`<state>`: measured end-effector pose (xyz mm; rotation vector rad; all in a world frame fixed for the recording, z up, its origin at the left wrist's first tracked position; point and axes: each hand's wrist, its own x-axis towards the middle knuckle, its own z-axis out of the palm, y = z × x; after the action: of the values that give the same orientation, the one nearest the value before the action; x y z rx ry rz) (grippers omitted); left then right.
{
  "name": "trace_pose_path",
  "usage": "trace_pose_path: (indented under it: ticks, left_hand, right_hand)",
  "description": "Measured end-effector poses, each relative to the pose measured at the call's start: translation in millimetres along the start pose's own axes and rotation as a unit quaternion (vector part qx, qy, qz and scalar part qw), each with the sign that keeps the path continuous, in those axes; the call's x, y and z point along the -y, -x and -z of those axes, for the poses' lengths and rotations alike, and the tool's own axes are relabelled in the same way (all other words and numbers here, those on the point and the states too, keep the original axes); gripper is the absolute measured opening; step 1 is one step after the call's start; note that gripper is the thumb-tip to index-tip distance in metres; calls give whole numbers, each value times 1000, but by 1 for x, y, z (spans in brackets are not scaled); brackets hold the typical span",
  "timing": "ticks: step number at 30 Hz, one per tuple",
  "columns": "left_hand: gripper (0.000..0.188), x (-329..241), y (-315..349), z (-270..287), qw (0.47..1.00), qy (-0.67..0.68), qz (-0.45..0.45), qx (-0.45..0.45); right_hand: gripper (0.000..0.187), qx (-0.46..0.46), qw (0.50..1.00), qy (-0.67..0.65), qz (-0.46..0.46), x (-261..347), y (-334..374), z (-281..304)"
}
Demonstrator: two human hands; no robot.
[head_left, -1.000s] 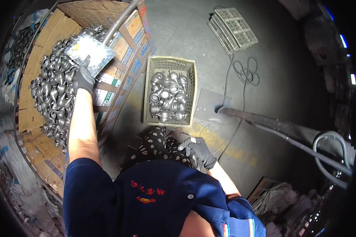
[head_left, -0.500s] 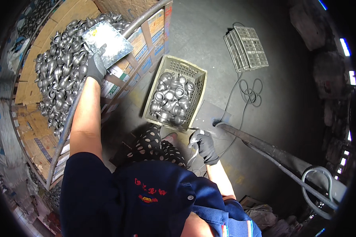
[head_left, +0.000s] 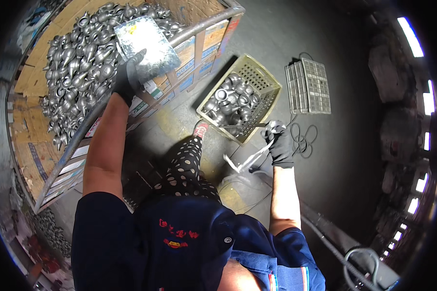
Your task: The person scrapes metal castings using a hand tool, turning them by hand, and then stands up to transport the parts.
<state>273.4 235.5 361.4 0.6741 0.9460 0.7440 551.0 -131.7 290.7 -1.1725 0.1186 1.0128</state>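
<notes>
My gloved left hand grips the near edge of a flat, shiny metal plate, its thumb on top. The plate lies over the rail of a large bin, partly above grey metal parts with bulbous bodies and pointed ends. In my gloved right hand is a thin metal rod, with a white strap trailing from the grip. The rod runs left across the near end of a yellowish plastic crate; whether it hooks the crate I cannot tell. More metal parts fill the crate's left side.
The bin's metal rail runs along my left. Beyond the crate, two grey slatted crates stand on the floor, with a coiled cable nearer. A thick pole with a hose lies at lower right. My shoe is close to the crate.
My right hand has moved forward and to the right with the rod. The crate now sits turned and further right in view. My foot has come forward, and the whole view has shifted.
</notes>
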Motion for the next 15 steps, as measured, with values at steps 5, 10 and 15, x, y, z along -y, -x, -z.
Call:
trace_pose_path:
  ticks: [5,10,15]
  left_hand:
    - [26,10,-19,75,999,-25,20,-16]
    - [24,37,-18,40,996,75,-36,-37]
    - [42,26,4,33,987,-38,-95,-126]
  right_hand:
    - [17,-47,991,119,50,16,-23,-53]
    - [38,-17,995,71,69,30,-35,20]
    - [42,68,979,191,8,43,-96,25]
